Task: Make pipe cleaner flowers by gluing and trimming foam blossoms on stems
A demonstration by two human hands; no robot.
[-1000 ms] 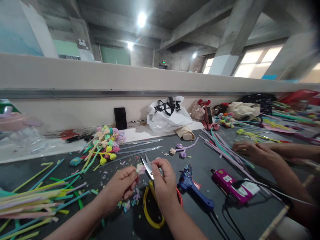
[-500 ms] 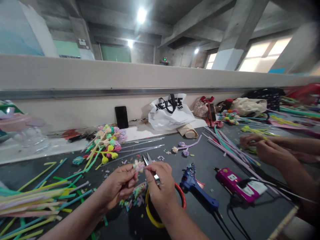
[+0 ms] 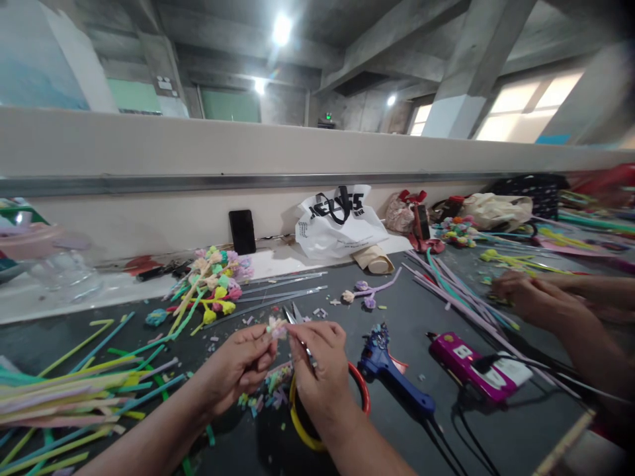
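Note:
A small pastel flower (image 3: 276,328), made of short fuzzy pieces in pink, cream and pale green, is pinched between the thumb and fingertips of my left hand (image 3: 243,367). Close to its right side, my right hand (image 3: 320,363) has thumb and forefinger pressed together; whatever lies between them is too small to make out. Beneath my right hand are scissors with silvery blades (image 3: 296,313) and a red and yellow handle (image 3: 366,390), partly hidden. Cut fuzzy bits (image 3: 278,383) lie scattered under both hands.
A blue glue gun (image 3: 397,380) and a magenta power box (image 3: 479,367) with cables sit at right. Fuzzy stems (image 3: 64,403) fill the left. Behind are finished flowers (image 3: 213,277), a phone (image 3: 242,231) and a white bag (image 3: 337,228). A co-worker's hands (image 3: 540,304) work at far right.
My hands stay nearly in place, with the flower turned slightly between them. The co-worker's hands have shifted a little to the right.

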